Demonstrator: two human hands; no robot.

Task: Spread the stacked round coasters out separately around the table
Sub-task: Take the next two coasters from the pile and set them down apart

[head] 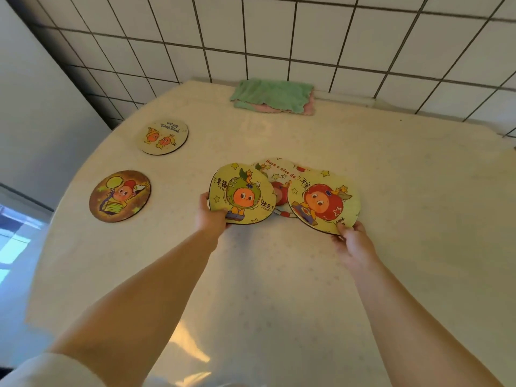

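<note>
My left hand (211, 216) grips the near-left edge of a yellow coaster with a green-capped cartoon figure (242, 194). My right hand (352, 238) pinches the near edge of a yellow coaster with a red round-headed figure (323, 201). Between and beneath them lies a pale coaster with red lettering (279, 175), partly covered by both. Two coasters lie flat and apart at the left: a brown one (120, 195) near the table's left edge and a pale one with two small figures (164, 137) farther back.
The cream table (279, 289) has a rounded left edge and meets a white tiled wall (279, 37) at the back. A folded green and pink cloth (275, 96) lies at the far edge by the wall.
</note>
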